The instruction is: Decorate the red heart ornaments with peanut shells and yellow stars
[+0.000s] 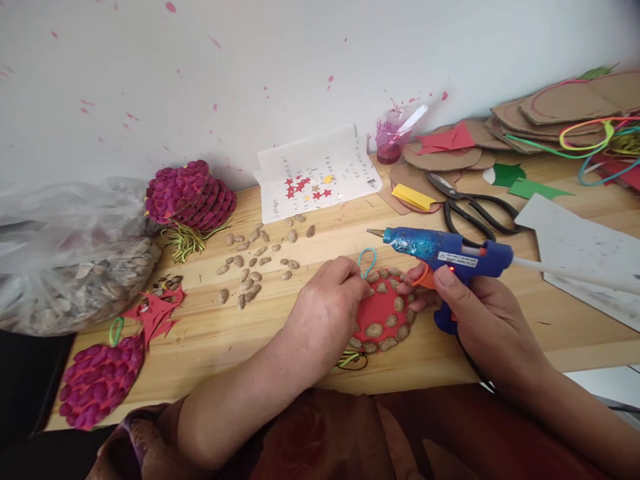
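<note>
Right hand [483,307] on my feed curls round the blue glue gun [425,245], while my left hand [325,310] bends over the red disc [373,311], fingertips hidden, so I cannot tell what they pinch. The gun's nozzle points left, apart from the disc. I see the disc between both hands, studded with peanuts [374,330]; loose peanuts [261,251] lie farther left.

Pink-speckled white wall [300,67] behind a pale wooden tabletop [200,347] with visible grain lines
</note>
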Tool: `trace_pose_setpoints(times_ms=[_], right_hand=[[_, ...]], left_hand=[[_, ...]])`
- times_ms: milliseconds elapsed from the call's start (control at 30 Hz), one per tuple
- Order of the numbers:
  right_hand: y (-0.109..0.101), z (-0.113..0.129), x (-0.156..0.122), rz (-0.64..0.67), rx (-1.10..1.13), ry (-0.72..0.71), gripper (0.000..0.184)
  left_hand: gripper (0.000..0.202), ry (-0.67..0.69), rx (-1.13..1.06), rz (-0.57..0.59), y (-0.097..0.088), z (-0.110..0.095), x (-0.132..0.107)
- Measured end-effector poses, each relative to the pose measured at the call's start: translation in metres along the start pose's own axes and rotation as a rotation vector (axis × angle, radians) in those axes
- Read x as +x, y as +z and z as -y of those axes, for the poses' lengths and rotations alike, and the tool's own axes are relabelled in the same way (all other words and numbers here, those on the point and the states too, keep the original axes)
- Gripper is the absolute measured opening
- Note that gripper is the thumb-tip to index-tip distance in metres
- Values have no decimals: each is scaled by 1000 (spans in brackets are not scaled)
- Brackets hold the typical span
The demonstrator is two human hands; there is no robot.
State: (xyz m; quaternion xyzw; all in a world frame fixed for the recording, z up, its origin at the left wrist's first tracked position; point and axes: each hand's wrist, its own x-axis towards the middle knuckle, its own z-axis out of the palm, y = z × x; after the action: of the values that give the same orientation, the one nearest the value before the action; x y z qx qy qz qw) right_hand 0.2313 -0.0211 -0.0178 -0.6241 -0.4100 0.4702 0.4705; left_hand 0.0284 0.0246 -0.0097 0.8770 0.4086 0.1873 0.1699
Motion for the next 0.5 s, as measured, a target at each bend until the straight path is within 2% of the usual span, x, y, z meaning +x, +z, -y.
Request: trace_pose_setpoints(times_ms=[133, 300, 400, 500], right_hand=[[0, 3, -1, -2, 3, 8, 43], [2, 3, -1, 3, 28, 6, 40], [1, 1, -1, 7, 29, -17, 37], [0, 1, -1, 8, 23, -27, 38]], left_hand=[[22, 6, 6, 0, 1, 0, -1], [19, -6, -82, 25, -10, 0, 0], [29, 31, -129, -2, -14, 3, -7], [39, 86, -82, -40, -11, 7, -20]])
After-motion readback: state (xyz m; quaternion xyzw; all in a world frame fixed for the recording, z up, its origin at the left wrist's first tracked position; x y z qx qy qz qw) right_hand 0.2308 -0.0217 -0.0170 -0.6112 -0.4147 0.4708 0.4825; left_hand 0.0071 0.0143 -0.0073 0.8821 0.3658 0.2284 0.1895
